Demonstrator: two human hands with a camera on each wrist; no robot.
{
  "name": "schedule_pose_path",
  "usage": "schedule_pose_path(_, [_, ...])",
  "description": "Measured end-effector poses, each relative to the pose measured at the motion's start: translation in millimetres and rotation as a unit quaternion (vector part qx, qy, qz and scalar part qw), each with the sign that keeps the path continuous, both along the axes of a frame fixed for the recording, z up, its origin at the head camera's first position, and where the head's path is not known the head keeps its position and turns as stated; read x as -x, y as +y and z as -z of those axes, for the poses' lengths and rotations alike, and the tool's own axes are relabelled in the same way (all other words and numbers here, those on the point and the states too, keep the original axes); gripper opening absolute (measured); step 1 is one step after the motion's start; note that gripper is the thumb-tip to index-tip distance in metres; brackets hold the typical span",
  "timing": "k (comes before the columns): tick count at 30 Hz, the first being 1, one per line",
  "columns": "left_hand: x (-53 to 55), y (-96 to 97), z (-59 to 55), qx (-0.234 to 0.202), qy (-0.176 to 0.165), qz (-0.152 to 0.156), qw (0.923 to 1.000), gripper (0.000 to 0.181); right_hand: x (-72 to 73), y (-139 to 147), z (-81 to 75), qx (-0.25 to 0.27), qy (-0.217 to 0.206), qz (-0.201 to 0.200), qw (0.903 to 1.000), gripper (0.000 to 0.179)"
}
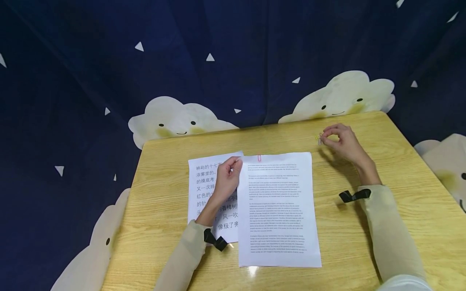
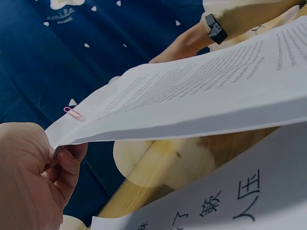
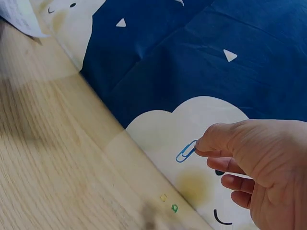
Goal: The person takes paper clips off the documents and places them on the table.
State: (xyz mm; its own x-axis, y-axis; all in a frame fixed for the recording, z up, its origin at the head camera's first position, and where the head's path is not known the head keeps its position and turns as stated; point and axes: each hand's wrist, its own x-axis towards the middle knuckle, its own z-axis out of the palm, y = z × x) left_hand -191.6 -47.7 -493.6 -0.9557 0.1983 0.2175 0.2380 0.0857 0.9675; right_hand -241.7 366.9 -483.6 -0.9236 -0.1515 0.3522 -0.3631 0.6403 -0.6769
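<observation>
My left hand (image 1: 227,178) pinches the top left corner of a stack of printed sheets (image 1: 278,210), lifted off the table in the left wrist view. A pink paper clip (image 2: 72,112) sits on the stack's top edge. Under its left side lies another sheet (image 1: 198,198) with large Chinese print, partly covered by the stack and my left arm. Beyond the stack to the right, my right hand (image 3: 259,165) holds a blue paper clip (image 3: 186,151) between thumb and index finger, above the table. The other right fingers are loosely bent.
Small yellow (image 3: 163,197) and green (image 3: 174,208) pieces, too small to name surely, lie on the wooden table (image 1: 164,173) near its far edge, below my right hand. Behind the table hangs a dark blue cloth (image 1: 233,89) with clouds and white triangles.
</observation>
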Motion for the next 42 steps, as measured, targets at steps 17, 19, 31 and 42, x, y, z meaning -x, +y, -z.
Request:
schedule_pose_path(17, [-1.6, 2.0, 7.0, 0.005, -0.011, 0.012, 0.9998, 0.026, 1.9, 14, 29.5, -0.051, -0.095, 0.028, 0.9938, 0.023])
schedule_pose_path(19, [-2.6, 3.2, 7.5, 0.006, -0.016, 0.015, 0.9997, 0.027, 1.8, 16, 33.2, -0.067, -0.094, 0.025, 0.9930, 0.023])
schedule_pose_path(31, [-3.1, 3.5, 5.2, 0.005, -0.018, 0.009, 0.9998, 0.027, 20.9, 21, 38.6, -0.125, -0.120, 0.001, 0.9848, 0.028])
schedule_pose_path(42, [-0.9, 0.3, 1.0, -0.003, -0.013, 0.010, 0.9999, 0.028, 24.4, 14, 27.1, -0.104, -0.211, 0.048, 0.9709, 0.033])
